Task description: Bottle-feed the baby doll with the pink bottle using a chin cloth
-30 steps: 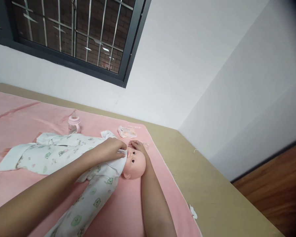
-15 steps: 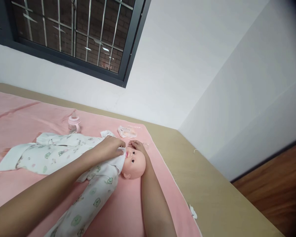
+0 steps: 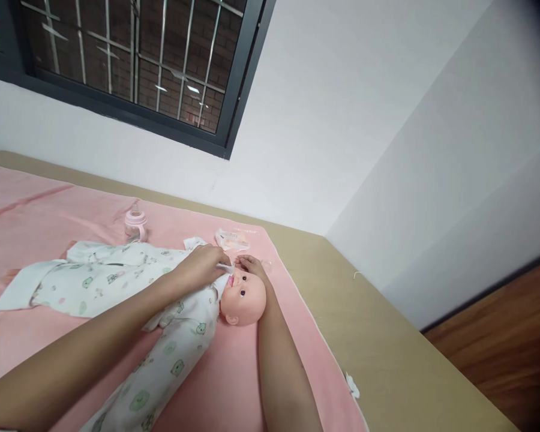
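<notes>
A bald baby doll (image 3: 248, 303) lies on its back on a pink blanket (image 3: 234, 372), with its head toward the right. It wears a white outfit (image 3: 103, 279) printed with green animals, one sleeve reaching toward me. My left hand (image 3: 202, 265) is closed on a thin white cloth (image 3: 227, 269) at the doll's mouth and chin. Whether this cloth is separate from the collar is hard to make out. Beyond the far side of the head, my right hand (image 3: 251, 264) rests with fingers extended, its wrist and forearm beside the top of the head.
A pink-topped baby bottle (image 3: 135, 225) with a handle stands beyond the doll's body. Past the head lies a small clear packet (image 3: 232, 240). A wooden ledge (image 3: 364, 312) borders the blanket, and a barred window (image 3: 130, 66) is above. Something small and white (image 3: 352, 386) sits by the blanket's edge.
My left hand has lifted and bunched the white cloth slightly toward the far side, uncovering more of the doll's chin and neck. My right hand stays nearly in place.
</notes>
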`<state>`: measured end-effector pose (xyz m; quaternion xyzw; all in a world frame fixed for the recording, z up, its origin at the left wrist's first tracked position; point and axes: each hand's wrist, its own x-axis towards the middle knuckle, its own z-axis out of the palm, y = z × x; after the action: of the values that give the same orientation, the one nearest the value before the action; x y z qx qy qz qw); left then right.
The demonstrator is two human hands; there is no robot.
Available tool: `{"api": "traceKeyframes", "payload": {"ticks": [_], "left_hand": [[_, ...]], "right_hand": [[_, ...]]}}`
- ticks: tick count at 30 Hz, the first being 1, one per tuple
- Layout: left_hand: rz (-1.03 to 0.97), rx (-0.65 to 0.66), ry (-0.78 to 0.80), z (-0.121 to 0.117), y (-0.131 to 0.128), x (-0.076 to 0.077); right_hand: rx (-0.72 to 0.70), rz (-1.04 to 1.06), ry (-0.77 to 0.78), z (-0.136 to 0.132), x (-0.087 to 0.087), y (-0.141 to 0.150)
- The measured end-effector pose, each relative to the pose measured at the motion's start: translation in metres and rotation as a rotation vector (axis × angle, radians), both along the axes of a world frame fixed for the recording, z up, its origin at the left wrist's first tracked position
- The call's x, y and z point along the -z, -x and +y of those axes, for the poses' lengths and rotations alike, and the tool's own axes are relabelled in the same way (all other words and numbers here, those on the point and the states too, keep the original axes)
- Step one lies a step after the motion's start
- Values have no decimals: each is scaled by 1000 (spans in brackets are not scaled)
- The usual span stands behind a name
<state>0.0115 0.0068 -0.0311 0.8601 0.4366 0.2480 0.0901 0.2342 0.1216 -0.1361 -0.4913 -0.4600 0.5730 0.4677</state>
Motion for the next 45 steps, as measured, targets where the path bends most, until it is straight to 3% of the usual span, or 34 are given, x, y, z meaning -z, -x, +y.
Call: {"api": "traceKeyframes", "payload": {"ticks": [19, 28, 45], "left_hand": [[-113, -57, 78, -3, -1, -6], [-249, 116, 231, -11, -1, -10], [-160, 29, 122, -3, -4, 2]], "right_hand": [[5, 15, 9, -2, -4, 1], [-12, 20, -7, 2, 3, -1], [-19, -14, -27, 2, 1, -1]]}}
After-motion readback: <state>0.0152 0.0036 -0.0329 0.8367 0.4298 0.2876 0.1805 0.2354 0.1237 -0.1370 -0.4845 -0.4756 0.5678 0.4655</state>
